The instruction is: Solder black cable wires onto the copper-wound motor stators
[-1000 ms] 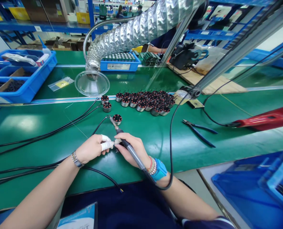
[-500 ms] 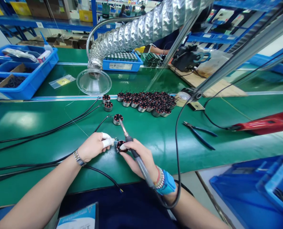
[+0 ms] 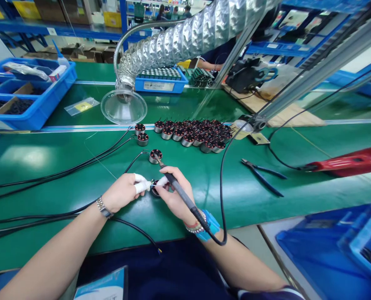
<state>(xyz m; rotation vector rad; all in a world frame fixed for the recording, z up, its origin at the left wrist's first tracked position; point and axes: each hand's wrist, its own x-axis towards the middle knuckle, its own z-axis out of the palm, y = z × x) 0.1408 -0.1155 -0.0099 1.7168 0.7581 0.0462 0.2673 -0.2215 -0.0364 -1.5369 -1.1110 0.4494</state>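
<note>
My left hand (image 3: 127, 191), with white finger covers, is closed in a pinch on thin wire ends beside a motor stator (image 3: 155, 191). That stator lies on the green bench, partly hidden by my fingers. In my right hand (image 3: 175, 193) is a soldering iron (image 3: 180, 189) with a dark handle, its tip pointing up and left. The tip reaches a second wired stator (image 3: 155, 155) just beyond, and whether it touches cannot be told. My right thumb and a covered finger also meet at the wires of the nearer stator. Black cables (image 3: 75, 212) run left beneath my left forearm.
Several stators (image 3: 197, 134) stand grouped farther back, and two wired ones (image 3: 142, 139) sit left of them. A fume hood (image 3: 124, 107) hangs beyond. Cutting pliers (image 3: 262, 177) and a red tool (image 3: 347, 161) lie right. A blue divided bin (image 3: 52, 98) stands at left.
My right hand has shifted slightly up and left, its fingertips now meeting at the wires by my left fingers. The iron tilts flatter and its cord has swung left. My left hand stays put.
</note>
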